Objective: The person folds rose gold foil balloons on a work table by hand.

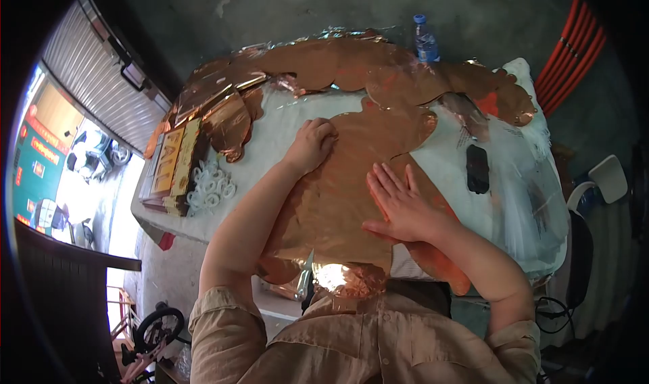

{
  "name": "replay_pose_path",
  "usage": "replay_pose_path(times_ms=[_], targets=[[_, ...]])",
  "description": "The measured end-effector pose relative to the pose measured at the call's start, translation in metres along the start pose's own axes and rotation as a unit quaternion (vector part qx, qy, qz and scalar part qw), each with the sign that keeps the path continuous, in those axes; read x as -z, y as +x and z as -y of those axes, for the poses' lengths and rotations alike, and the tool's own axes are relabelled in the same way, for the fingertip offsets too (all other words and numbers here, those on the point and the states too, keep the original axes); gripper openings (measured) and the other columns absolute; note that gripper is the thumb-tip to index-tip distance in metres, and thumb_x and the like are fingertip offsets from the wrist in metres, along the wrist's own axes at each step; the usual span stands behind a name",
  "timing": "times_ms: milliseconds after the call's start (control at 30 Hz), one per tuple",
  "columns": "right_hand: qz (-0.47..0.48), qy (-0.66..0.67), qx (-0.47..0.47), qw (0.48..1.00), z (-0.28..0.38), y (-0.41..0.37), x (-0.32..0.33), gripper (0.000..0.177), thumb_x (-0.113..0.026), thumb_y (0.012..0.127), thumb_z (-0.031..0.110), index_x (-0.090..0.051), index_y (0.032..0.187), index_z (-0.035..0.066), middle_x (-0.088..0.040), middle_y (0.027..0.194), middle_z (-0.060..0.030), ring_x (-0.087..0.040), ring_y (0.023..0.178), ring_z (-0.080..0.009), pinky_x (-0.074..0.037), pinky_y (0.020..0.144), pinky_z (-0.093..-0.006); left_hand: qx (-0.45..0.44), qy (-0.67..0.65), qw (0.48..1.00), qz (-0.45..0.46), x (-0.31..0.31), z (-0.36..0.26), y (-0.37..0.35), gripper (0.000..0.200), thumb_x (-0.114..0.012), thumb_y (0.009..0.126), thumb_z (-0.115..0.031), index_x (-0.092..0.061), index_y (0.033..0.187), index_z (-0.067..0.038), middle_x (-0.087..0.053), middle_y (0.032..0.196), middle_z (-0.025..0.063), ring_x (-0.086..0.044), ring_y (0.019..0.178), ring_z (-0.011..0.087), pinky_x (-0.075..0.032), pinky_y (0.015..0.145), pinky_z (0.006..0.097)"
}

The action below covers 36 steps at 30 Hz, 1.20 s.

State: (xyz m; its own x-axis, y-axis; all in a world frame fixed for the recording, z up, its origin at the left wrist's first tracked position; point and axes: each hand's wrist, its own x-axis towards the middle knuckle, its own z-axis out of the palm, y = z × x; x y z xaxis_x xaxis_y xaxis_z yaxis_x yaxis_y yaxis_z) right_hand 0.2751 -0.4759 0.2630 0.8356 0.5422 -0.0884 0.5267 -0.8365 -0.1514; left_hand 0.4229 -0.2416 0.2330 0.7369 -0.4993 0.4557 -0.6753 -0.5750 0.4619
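A large flat brown foil balloon (351,201) with rounded, lobed edges lies across the table before me and hangs over its front edge, where the foil shines. My left hand (312,145) rests at its upper left side with the fingers curled in; whatever they may hold is hidden. On the right part of the same balloon, my right hand (404,207) lies flat, palm down and fingers stretched out. More brown foil balloons (318,59) are spread in a layer along the far side of the table.
On the left stand packs with yellow printing (169,161), beside a heap of white plastic rings (211,186). A black phone (477,169) and clear plastic bags (524,208) lie on the right of the white-covered table (270,124). A water bottle (425,42) stands at the far edge.
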Motion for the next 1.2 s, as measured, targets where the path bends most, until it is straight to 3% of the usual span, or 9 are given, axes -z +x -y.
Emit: replay_pose_path(times_ms=[167, 233, 267, 333, 867, 933, 967, 1033, 1200], targets=[[0.0, -0.01, -0.006, 1.0, 0.0, 0.0, -0.002, 0.097, -0.041, 0.086, 0.068, -0.012, 0.149, -0.001, -0.009, 0.156, -0.0206, -0.005, 0.146, -0.0314, 0.001, 0.114, -0.0568, -0.004, 0.003, 0.998, 0.057, 0.021, -0.008, 0.015, 0.011, -0.058, 0.081, -0.01, -0.064, 0.089, -0.006, -0.063, 0.103, 0.01, -0.056, 0.098, 0.0333, -0.047, 0.087, 0.0401], [0.012, 0.007, -0.004, 1.0, 0.001, 0.0, 0.0, 0.097, -0.041, 0.086, 0.067, -0.012, 0.149, -0.001, -0.01, 0.156, -0.0209, -0.005, 0.146, -0.0316, 0.001, 0.114, -0.0571, 0.102, 0.078, 0.974, 0.186, 0.039, -0.029, 0.026, 0.013, -0.059, 0.08, -0.009, -0.065, 0.091, -0.004, -0.063, 0.101, 0.0134, -0.057, 0.098, 0.0341, -0.047, 0.087, 0.0407], [0.009, 0.005, -0.006, 1.0, 0.001, 0.0, 0.0, 0.097, -0.041, 0.086, 0.067, -0.012, 0.149, -0.001, -0.01, 0.156, -0.0209, -0.005, 0.146, -0.0316, 0.001, 0.114, -0.0571, 0.098, 0.079, 0.975, 0.184, 0.034, -0.03, 0.028, 0.013, -0.059, 0.08, -0.009, -0.065, 0.091, -0.004, -0.063, 0.101, 0.0134, -0.057, 0.098, 0.0341, -0.047, 0.087, 0.0407], [0.013, 0.003, -0.002, 1.0, 0.0, 0.0, 0.0, 0.096, -0.04, 0.087, 0.067, -0.013, 0.148, -0.001, -0.011, 0.155, -0.0212, -0.006, 0.146, -0.0321, 0.001, 0.113, -0.0575, -0.076, 0.075, 0.99, 0.095, 0.011, -0.031, 0.029, 0.016, -0.064, 0.078, -0.017, -0.066, 0.089, -0.005, -0.064, 0.099, 0.0104, -0.058, 0.097, 0.0325, -0.048, 0.087, 0.0417], [-0.012, 0.058, 0.013, 0.998, -0.009, -0.006, 0.004, 0.092, -0.043, 0.088, 0.063, -0.015, 0.148, -0.002, -0.013, 0.154, -0.0237, -0.009, 0.145, -0.0328, 0.002, 0.115, -0.0536, -0.063, 0.024, 0.998, 0.019, -0.051, -0.053, 0.039, 0.025, -0.069, 0.079, -0.025, -0.061, 0.099, -0.012, -0.055, 0.107, 0.0062, -0.052, 0.103, 0.0269, -0.042, 0.088, 0.0414], [-0.105, 0.121, -0.001, 0.987, -0.018, -0.019, 0.017, 0.074, -0.054, 0.087, 0.051, -0.038, 0.136, -0.003, -0.037, 0.141, -0.025, -0.034, 0.134, -0.0363, -0.018, 0.113, -0.0504, -0.061, 0.033, 0.997, 0.015, -0.053, -0.054, 0.037, 0.025, -0.069, 0.08, -0.025, -0.061, 0.1, -0.012, -0.055, 0.107, 0.006, -0.052, 0.102, 0.0266, -0.042, 0.089, 0.0409], [-0.102, 0.122, -0.002, 0.987, -0.02, -0.028, 0.027, 0.074, -0.054, 0.087, 0.051, -0.038, 0.136, -0.003, -0.037, 0.141, -0.025, -0.034, 0.134, -0.0363, -0.018, 0.113, -0.0504, -0.059, 0.031, 0.998, 0.015, -0.054, -0.054, 0.037, 0.025, -0.069, 0.08, -0.025, -0.061, 0.1, -0.012, -0.055, 0.107, 0.006, -0.052, 0.102, 0.0266, -0.042, 0.089, 0.0409], [-0.056, 0.055, -0.154, 0.985, -0.025, -0.044, 0.048, 0.047, -0.063, 0.084, 0.037, -0.053, 0.11, -0.001, -0.055, 0.112, -0.0183, -0.052, 0.109, -0.0348, -0.038, 0.097, -0.048, -0.058, 0.033, 0.998, 0.012, -0.053, -0.054, 0.036, 0.025, -0.068, 0.081, -0.025, -0.061, 0.101, -0.013, -0.055, 0.108, 0.0057, -0.051, 0.103, 0.0265, -0.042, 0.089, 0.0404], [-0.156, -0.005, -0.224, 0.962, -0.044, -0.071, 0.016, 0.027, -0.065, 0.081, 0.025, -0.053, 0.09, 0.002, -0.055, 0.094, -0.0128, -0.058, 0.091, -0.0314, -0.048, 0.08, -0.0446, -0.052, 0.025, 0.998, 0.022, -0.052, -0.054, 0.037, 0.025, -0.067, 0.082, -0.025, -0.061, 0.103, -0.013, -0.055, 0.109, 0.0056, -0.051, 0.104, 0.0265, -0.041, 0.089, 0.0405]])
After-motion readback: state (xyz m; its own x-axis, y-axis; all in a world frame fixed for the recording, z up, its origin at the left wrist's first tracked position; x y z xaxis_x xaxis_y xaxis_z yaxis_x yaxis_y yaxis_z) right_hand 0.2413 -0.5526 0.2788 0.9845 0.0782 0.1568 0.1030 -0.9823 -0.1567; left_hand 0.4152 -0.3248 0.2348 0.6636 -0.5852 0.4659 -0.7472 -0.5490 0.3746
